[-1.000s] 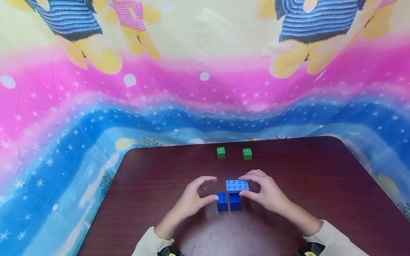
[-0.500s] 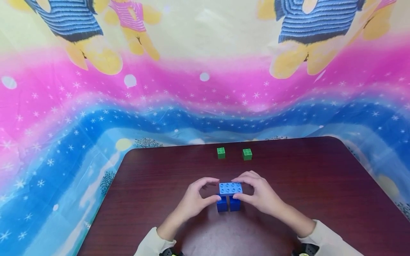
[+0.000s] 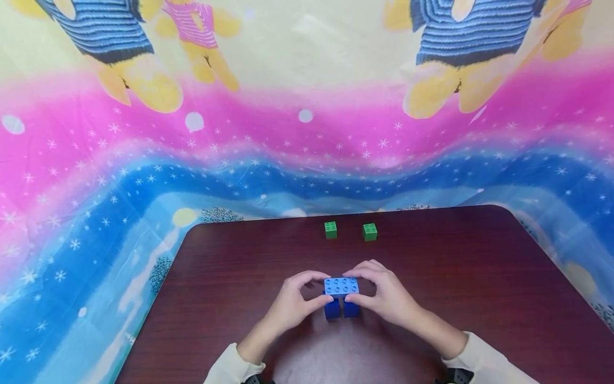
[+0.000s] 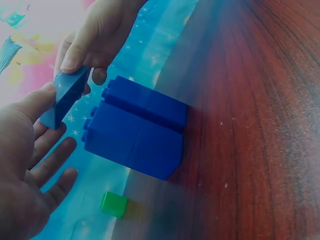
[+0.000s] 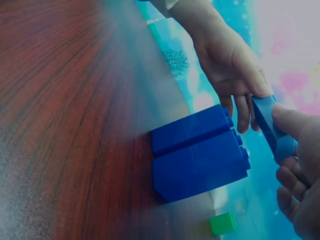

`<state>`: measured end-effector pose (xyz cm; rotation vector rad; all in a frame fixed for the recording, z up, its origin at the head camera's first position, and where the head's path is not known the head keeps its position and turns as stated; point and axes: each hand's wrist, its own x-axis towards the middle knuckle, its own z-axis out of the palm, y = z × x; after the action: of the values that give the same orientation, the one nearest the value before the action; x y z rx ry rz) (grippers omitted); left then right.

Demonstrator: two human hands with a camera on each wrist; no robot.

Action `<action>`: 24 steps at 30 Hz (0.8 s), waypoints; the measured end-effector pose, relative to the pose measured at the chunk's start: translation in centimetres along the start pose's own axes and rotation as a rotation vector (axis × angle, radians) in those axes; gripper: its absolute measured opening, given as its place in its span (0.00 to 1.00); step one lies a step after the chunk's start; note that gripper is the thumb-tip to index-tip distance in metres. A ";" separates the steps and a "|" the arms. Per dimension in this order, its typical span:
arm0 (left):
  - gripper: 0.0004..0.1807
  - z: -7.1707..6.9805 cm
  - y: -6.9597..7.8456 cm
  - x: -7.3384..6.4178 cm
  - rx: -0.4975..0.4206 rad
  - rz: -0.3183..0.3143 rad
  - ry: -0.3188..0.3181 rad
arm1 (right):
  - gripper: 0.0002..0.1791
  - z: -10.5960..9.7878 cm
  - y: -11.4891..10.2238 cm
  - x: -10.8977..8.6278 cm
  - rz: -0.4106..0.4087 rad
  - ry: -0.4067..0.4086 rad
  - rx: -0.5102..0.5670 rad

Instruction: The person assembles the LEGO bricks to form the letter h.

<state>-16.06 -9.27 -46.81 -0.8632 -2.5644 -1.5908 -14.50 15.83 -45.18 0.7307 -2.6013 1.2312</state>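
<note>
A light blue toy building brick (image 3: 341,287), studs up, is held level between both hands. My left hand (image 3: 293,300) pinches its left end between thumb and fingers. The other end is pinched by my right hand (image 3: 387,292). Just beneath stand two dark blue stacks, left (image 3: 332,309) and right (image 3: 351,309), side by side with a narrow gap. From the left wrist view, each dark blue stack (image 4: 132,135) shows a seam across its middle, and the light blue brick (image 4: 65,96) is apart from the studs on top.
Two small green bricks, one on the left (image 3: 331,230) and one on the right (image 3: 370,232), sit near the far edge of the dark wooden table (image 3: 230,250). Behind the table hangs a patterned cloth (image 3: 307,138) in pink, blue and cream.
The light blue brick has moved left in my right hand, from above the right stack to over both stacks. My left hand, earlier beside the left stack, now grips its left end.
</note>
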 end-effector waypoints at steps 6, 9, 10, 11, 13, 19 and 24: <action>0.19 0.2 -0.4 -0.3 -0.015 -0.013 0.056 | 0.26 0.3 0.3 -0.2 0.023 0.016 -0.012; 0.19 0.3 -0.8 -0.6 -0.008 -0.043 0.068 | 0.25 0.5 0.7 -0.4 0.044 0.011 -0.012; 0.19 0.3 -0.9 -0.7 -0.006 -0.051 0.069 | 0.24 0.5 0.8 -0.4 0.053 0.007 -0.010; 0.19 0.4 -1.0 -0.8 -0.003 -0.054 0.068 | 0.24 0.7 0.9 -0.5 0.062 0.003 -0.008; 0.19 0.5 -1.3 -0.9 0.002 -0.060 0.065 | 0.23 0.9 1.0 -0.7 0.080 -0.005 -0.005; 0.19 0.7 -1.8 -1.3 0.008 -0.068 0.064 | 0.23 1.9 1.2 -1.0 0.102 0.002 0.016; 0.19 0.8 -2.2 -1.4 0.010 -0.074 0.058 | 0.23 2.2 1.4 -1.1 0.108 0.000 0.024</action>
<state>-15.64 -9.91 -49.41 -0.7183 -2.5912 -1.5945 -14.15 15.27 -47.92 0.6010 -2.6617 1.2934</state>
